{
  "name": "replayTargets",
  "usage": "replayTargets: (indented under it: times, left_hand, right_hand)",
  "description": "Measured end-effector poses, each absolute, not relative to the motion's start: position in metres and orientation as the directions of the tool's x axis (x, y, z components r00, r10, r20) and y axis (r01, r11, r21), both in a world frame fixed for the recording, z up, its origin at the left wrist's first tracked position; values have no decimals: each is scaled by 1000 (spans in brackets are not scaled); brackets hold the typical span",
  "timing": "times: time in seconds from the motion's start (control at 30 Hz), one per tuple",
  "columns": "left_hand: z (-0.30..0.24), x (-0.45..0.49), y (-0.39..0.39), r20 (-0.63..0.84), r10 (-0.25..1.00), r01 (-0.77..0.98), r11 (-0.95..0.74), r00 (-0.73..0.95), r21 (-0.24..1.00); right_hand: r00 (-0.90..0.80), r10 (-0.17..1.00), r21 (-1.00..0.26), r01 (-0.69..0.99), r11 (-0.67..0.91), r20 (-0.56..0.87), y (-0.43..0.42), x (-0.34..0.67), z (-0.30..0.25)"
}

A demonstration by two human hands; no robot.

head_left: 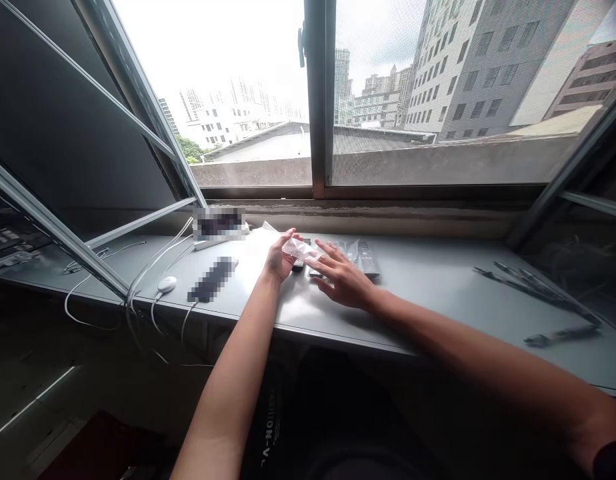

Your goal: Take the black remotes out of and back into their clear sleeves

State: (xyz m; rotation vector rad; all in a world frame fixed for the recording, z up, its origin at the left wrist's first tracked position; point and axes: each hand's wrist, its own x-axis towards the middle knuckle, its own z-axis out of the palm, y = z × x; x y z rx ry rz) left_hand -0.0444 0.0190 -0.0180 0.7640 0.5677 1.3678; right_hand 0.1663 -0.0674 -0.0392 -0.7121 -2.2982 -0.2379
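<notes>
Above the middle of the shelf, my left hand (281,259) has its fingers closed on a crumpled white tissue (304,251). My right hand (342,277) is held flat with its fingers stretched out and spread, and the fingertips lie against the tissue's right end. Behind and under my hands is a dark object (298,265), mostly hidden. Next to it on the right, a grey remote control (368,259) lies on the surface, apparently with clear plastic around it. A pale sheet, perhaps paper or tissue (269,230), shows behind my left hand.
On the left of the grey shelf (428,280) are a blurred-out phone-like device (213,280), a white round charger (167,285), a white power strip (208,243) and loose cables. Dark cables (538,287) lie at right. Metal frames flank both sides; a window (318,100) stands behind.
</notes>
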Motion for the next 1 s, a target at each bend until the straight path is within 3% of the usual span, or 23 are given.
replayTargets:
  times: [1.0]
  left_hand:
    - [-19,-44,22,144,984,-714,-23,109,699]
  right_hand:
    - [-593,430,-42,555,831,681,-68,165,-41]
